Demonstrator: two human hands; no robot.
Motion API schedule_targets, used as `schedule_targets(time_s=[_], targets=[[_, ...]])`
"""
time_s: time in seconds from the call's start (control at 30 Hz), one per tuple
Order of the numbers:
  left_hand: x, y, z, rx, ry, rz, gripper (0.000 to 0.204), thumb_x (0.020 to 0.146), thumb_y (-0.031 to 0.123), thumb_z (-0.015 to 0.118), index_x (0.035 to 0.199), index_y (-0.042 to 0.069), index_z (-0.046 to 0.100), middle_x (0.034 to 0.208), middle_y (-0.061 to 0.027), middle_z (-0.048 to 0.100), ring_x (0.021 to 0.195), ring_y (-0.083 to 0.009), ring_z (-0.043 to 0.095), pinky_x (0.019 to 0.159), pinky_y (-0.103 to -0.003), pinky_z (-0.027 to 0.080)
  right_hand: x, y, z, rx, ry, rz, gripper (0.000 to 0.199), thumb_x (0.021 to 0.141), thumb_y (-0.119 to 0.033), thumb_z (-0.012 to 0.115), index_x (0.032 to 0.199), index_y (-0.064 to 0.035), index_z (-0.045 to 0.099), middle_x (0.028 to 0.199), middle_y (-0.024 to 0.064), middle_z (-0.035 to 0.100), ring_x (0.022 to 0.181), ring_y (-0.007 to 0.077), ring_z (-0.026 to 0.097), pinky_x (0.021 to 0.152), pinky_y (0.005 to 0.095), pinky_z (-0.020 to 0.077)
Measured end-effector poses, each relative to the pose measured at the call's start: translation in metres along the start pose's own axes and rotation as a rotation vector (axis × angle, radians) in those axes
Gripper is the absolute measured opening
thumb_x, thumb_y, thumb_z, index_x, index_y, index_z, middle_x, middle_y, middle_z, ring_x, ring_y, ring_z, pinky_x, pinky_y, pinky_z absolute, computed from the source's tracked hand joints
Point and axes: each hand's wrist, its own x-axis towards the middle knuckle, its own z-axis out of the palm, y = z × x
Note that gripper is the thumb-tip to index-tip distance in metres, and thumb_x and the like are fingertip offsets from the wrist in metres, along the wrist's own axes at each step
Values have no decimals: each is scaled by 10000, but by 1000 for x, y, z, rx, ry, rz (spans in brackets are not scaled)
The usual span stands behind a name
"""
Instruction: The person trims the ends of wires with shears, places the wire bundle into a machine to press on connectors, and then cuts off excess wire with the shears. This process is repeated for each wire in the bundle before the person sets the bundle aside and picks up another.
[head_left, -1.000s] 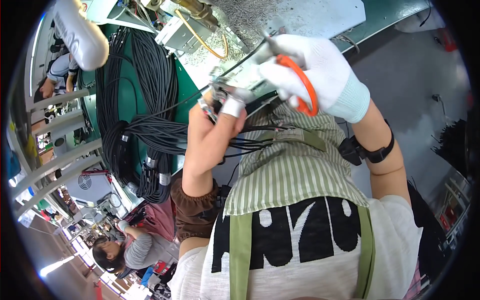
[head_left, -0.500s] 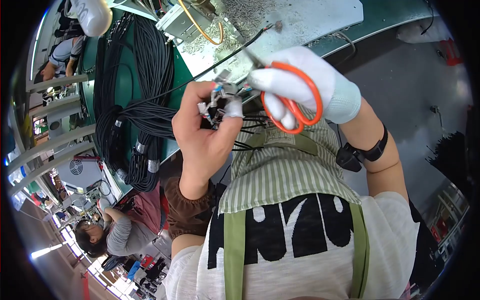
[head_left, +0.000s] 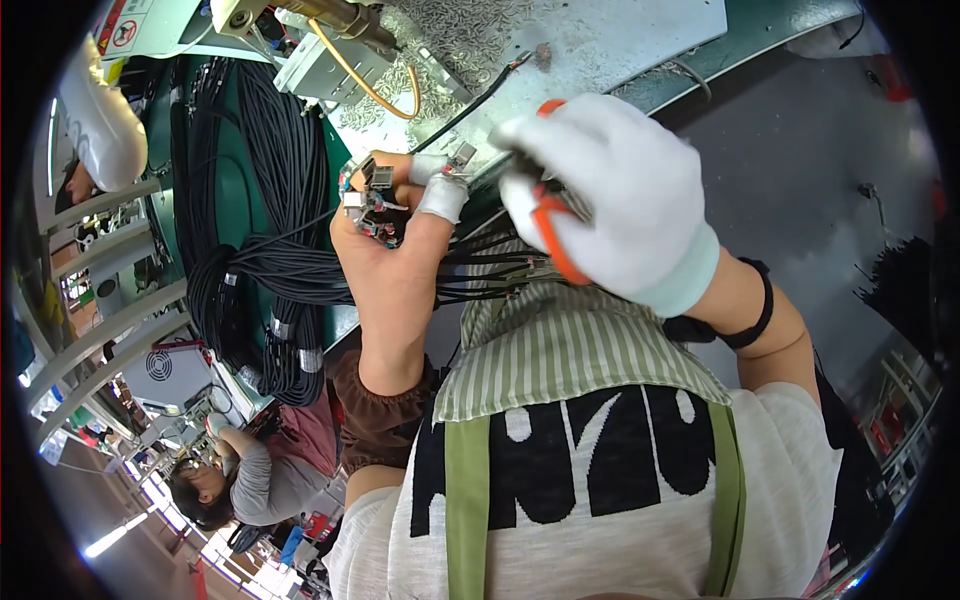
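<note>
Plugs (head_left: 380,178), small, metal, bunched in the curled left hand (head_left: 392,255), centre-left of frame; scissors (head_left: 556,242), orange-handled, gripped in the gloved right hand (head_left: 635,200), hands apart, centre; risk: obscured blades, swung left, might nick taped fingertips (head_left: 443,197) or black wires (head_left: 490,259).

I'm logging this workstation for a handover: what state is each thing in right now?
Bare left hand with white finger covers: curled around small silver metal connectors.
White-gloved right hand: closed on orange-handled metal scissors.
Scissors: partly covered by the glove; blades open or shut, cannot tell.
Long black cables: gathered in looped bundles.
Single black cable: extended, far end free.
Tiny silver metal pieces: loose, scattered.
</note>
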Motion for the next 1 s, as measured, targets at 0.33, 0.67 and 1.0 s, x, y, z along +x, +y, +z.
schedule_targets(time_s=[0.33, 0.67, 1.0], targets=[[-11, 1, 16, 233, -16, 336, 200, 754, -42, 663, 920, 16, 566, 789, 8, 572, 689, -32, 509, 621, -166, 407, -6, -12, -11, 288, -261, 180, 139, 742, -85, 692, 858, -56, 621, 555, 76, 516, 454, 221, 524, 434, 297, 399], [-14, -3, -4, 303, -179, 440, 298, 719, -31, 679, 1002, -14, 586, 896, -33, 627, 791, -59, 570, 702, -207, 456, -5, -12, -13, 401, -420, 260, 83, 767, -90, 668, 834, -55, 634, 530, 58, 490, 427, 173, 478, 439, 270, 395], [-7, 2, 7, 219, -26, 147, 210, 751, -30, 672, 946, -8, 597, 837, 6, 607, 702, -40, 513, 647, -188, 424, -9, -14, -2, 98, -197, 138, 71, 773, -115, 666, 795, -59, 627, 524, 43, 490, 420, 151, 469, 429, 269, 381]])
